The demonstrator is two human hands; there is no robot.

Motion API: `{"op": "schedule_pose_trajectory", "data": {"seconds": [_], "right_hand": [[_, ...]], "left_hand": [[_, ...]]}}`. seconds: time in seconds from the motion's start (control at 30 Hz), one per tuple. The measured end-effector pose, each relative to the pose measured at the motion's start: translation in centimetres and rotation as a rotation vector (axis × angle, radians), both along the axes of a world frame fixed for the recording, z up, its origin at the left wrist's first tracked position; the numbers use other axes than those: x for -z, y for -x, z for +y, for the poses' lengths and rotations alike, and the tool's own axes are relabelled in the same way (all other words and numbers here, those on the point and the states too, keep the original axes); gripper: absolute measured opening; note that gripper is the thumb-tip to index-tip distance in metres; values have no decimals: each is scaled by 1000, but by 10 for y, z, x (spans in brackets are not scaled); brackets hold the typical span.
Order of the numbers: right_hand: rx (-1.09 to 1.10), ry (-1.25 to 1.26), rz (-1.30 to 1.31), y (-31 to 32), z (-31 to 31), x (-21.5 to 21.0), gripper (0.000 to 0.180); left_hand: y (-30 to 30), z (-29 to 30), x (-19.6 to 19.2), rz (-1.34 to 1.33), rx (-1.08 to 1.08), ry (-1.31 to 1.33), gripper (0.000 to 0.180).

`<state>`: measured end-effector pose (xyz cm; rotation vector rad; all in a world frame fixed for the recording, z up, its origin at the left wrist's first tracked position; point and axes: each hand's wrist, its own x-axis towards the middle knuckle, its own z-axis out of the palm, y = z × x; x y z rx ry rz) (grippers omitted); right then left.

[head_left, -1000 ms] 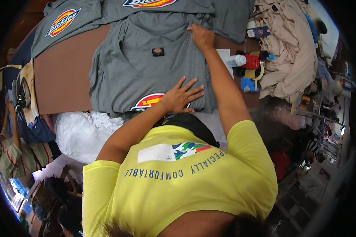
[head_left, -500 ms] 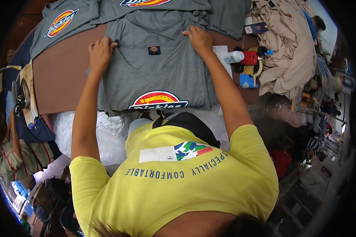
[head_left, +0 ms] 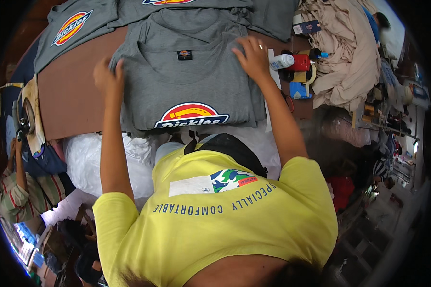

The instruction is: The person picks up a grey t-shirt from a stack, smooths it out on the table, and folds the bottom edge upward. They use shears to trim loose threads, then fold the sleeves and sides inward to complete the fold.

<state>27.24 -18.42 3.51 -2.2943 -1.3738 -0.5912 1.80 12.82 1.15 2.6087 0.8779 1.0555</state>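
A grey T-shirt [head_left: 187, 86] lies neckline away from me on top of other grey shirts, with a small dark neck label and a red, yellow and blue chest print. Beside its left shoulder edge is my left hand [head_left: 108, 79], somewhat blurred, thumb and fingers apart. My right hand [head_left: 254, 58] is open at the right shoulder, its thumb and fingers spread over the cloth. A ring shows on one finger. Neither hand grips the fabric.
More grey printed shirts [head_left: 72, 28] lie along the far side of the brown table [head_left: 76, 91]. At right are a white bottle [head_left: 281, 61], a red container [head_left: 300, 62], a tape roll [head_left: 311, 76] and heaped beige cloth [head_left: 345, 57]. Another person's striped sleeve [head_left: 14, 191] is at left.
Both hands have let go of the shirt's shoulders. My left hand has moved left and slightly down; the right has shifted right and down.
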Motion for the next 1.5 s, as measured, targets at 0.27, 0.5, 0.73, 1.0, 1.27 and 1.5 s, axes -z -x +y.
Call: {"op": "schedule_pose_trajectory", "data": {"seconds": [0.27, 0.5, 0.73, 1.0, 1.27, 1.5], "right_hand": [[266, 66, 1155, 138, -194, 27, 22], [304, -3, 1198, 157, -202, 56, 38], [333, 0, 1084, 161, -200, 79, 37], [306, -166, 1262, 152, -220, 60, 23], [369, -538, 1479, 169, -217, 55, 19], [443, -117, 604, 183, -166, 52, 19]], "left_hand": [[182, -119, 52, 202, 21, 349, 34], [197, -104, 77, 116, 161, 903, 19], [227, -61, 46, -239, 144, 1549, 10], [231, -50, 51, -393, 44, 1576, 13], [235, -54, 60, -352, -49, 1504, 15], [171, -102, 30, 63, -21, 139, 22]]}}
